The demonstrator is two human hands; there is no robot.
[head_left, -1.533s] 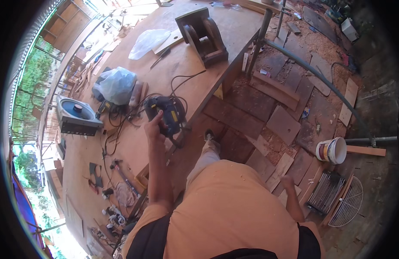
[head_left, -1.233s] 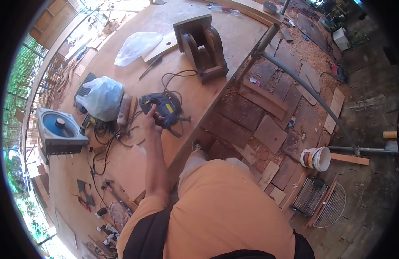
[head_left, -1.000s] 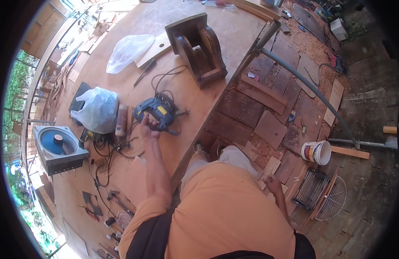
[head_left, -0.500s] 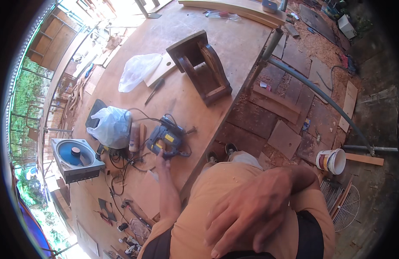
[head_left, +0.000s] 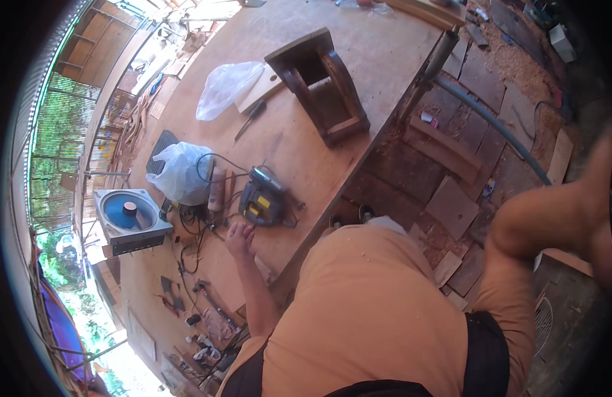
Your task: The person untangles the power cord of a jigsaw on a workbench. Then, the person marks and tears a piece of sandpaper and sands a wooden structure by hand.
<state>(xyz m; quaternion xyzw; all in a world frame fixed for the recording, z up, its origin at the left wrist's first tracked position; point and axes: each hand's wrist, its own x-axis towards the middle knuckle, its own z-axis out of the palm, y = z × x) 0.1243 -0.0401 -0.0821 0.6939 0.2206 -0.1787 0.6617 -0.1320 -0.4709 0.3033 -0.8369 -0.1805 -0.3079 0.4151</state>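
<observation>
Head view: a blue-grey power tool (head_left: pixel 263 204) with hard, rounded plastic housing and yellow patches lies on the wooden desk (head_left: pixel 392 86), near its long edge. Its cylindrical upper part slants from upper left down to the right, and a small dark projection points right, toward the desk's edge; the exact long axis of the whole body is hard to fix. A thin, flexible cord (head_left: pixel 216 155) loops away from its upper left end. The left hand (head_left: pixel 240 239) is just beside the tool's near left side, fingers loosely bent; whether a fingertip touches the housing cannot be told. The right hand (head_left: pixel 600 248) is far off at the right rim, blurred and partly cut off, so its hold cannot be told; the two hands are well apart. Beyond the tool stands a dark, smooth wooden piece (head_left: pixel 342 83) with a flat board and curved sides, its length running from upper left to lower right. Left of that lie a thin, crumpled white plastic bag (head_left: pixel 228 89) and a pale flat board (head_left: pixel 259 89) with a round hole
</observation>
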